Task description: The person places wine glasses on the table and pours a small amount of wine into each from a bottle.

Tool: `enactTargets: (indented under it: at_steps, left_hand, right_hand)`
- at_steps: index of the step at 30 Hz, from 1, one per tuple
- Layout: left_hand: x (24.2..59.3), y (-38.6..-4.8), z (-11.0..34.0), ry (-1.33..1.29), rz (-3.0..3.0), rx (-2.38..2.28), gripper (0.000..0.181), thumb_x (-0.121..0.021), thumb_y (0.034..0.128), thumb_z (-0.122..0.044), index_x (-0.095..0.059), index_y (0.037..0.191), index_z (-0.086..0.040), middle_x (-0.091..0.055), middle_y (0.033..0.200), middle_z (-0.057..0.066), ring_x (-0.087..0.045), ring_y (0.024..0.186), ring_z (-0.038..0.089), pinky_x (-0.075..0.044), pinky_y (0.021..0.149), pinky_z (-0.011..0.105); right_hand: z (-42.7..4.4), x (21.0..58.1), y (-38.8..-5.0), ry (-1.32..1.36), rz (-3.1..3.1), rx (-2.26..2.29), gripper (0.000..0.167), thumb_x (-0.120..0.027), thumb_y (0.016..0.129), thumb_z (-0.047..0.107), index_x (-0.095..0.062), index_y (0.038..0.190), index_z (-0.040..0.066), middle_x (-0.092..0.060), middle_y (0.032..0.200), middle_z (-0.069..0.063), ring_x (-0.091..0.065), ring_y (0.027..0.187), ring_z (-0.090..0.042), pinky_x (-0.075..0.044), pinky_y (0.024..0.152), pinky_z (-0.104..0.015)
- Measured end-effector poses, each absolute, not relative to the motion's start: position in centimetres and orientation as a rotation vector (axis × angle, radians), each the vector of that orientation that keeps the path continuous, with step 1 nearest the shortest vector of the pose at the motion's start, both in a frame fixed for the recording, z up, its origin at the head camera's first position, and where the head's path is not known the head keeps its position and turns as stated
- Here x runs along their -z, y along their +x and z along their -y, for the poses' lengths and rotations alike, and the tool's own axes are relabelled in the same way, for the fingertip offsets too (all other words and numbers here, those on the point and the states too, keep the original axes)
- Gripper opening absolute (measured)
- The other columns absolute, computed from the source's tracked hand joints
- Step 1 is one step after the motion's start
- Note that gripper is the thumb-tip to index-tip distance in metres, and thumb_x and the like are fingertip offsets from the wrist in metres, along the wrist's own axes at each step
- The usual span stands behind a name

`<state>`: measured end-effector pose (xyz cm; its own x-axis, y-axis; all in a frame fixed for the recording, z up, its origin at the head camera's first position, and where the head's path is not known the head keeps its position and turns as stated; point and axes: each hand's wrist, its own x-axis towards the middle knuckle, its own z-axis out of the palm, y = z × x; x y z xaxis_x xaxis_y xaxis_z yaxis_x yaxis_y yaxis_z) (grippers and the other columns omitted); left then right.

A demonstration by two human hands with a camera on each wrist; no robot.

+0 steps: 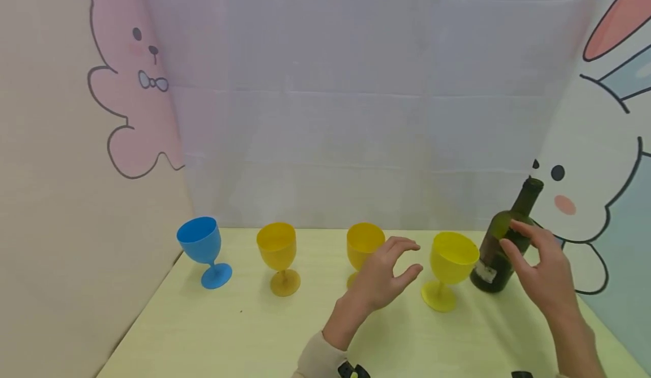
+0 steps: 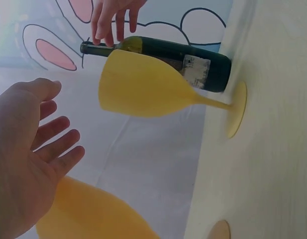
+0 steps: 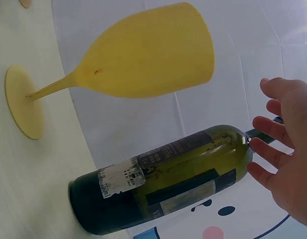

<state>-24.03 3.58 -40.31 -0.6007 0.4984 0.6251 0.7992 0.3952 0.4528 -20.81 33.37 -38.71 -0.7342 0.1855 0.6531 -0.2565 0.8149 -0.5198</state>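
Observation:
A dark green bottle (image 1: pixel 495 253) stands upright at the table's right back. My right hand (image 1: pixel 546 270) is beside its upper part, fingers apart and nothing in them; in the right wrist view the right hand (image 3: pixel 287 144) is near the neck of the bottle (image 3: pixel 163 179), and contact cannot be told. To the bottle's left stands a bright yellow goblet (image 1: pixel 452 259), also the near yellow goblet (image 2: pixel 143 87) in the left wrist view. My left hand (image 1: pixel 378 276) hovers with fingers spread between that goblet and an orange-yellow one (image 1: pixel 363 242), which it partly hides.
Farther left on the pale table (image 1: pixel 203 338) stand another orange-yellow goblet (image 1: pixel 277 248) and a blue goblet (image 1: pixel 200 242). A white sheet (image 1: pixel 315 112) hangs behind the table. Walls with cartoon figures flank it on both sides.

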Motion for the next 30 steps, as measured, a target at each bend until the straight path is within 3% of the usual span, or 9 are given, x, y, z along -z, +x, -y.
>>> enactTargets:
  at_steps: [2,5,7,9,30]
  left_hand:
    - [40.9,-24.1,-3.9,-1.105,2.320,1.078,0.036,-0.060,0.0998,-0.032,-0.057,0.131,-0.014,-0.057,0.133,-0.002,-0.058,0.122,0.011,-0.047,0.102,0.018]
    - [41.6,-24.2,-4.2,-1.090,2.382,1.124,0.039,-0.057,0.1009,-0.036,-0.055,0.135,-0.016,-0.055,0.136,-0.004,-0.056,0.124,0.009,-0.046,0.104,0.020]
    - [41.9,-24.2,-4.4,-1.090,2.395,1.178,0.041,-0.057,0.1011,-0.036,-0.054,0.136,-0.016,-0.055,0.137,-0.004,-0.055,0.124,0.011,-0.047,0.105,0.022]
    - [42.0,-24.3,-4.5,-1.083,2.405,1.226,0.041,-0.056,0.1011,-0.036,-0.053,0.137,-0.016,-0.054,0.137,-0.003,-0.055,0.124,0.013,-0.047,0.104,0.022]
    - [44.7,-24.2,-7.6,-0.877,2.537,1.631,0.058,-0.059,0.0974,-0.047,-0.037,0.148,-0.030,-0.043,0.147,-0.009,-0.046,0.133,0.012,-0.046,0.107,0.029]
  right_hand:
    - [-33.5,39.2,-20.8,0.047,2.248,-0.787,0.046,-0.066,0.096,0.021,-0.056,0.137,0.005,-0.058,0.130,-0.014,-0.046,0.124,-0.013,-0.019,0.093,0.004]
    - [-33.6,39.7,-20.8,0.047,2.190,-0.822,0.043,-0.068,0.094,0.016,-0.059,0.133,0.003,-0.057,0.125,0.015,-0.041,0.118,0.013,-0.023,0.091,0.004]
    - [-33.7,39.9,-20.9,0.048,2.148,-0.844,0.041,-0.070,0.092,0.013,-0.061,0.131,0.003,-0.049,0.120,0.034,-0.035,0.112,0.023,-0.026,0.090,0.003]
    - [-33.7,39.8,-21.0,0.047,2.109,-0.873,0.040,-0.071,0.091,0.010,-0.062,0.129,0.003,-0.043,0.114,0.044,-0.034,0.110,0.025,-0.028,0.090,0.001]
    - [-34.7,40.7,-21.8,0.044,1.978,-0.910,0.036,-0.072,0.085,-0.002,-0.066,0.121,-0.003,-0.048,0.109,0.039,-0.042,0.107,0.020,-0.032,0.087,-0.001]
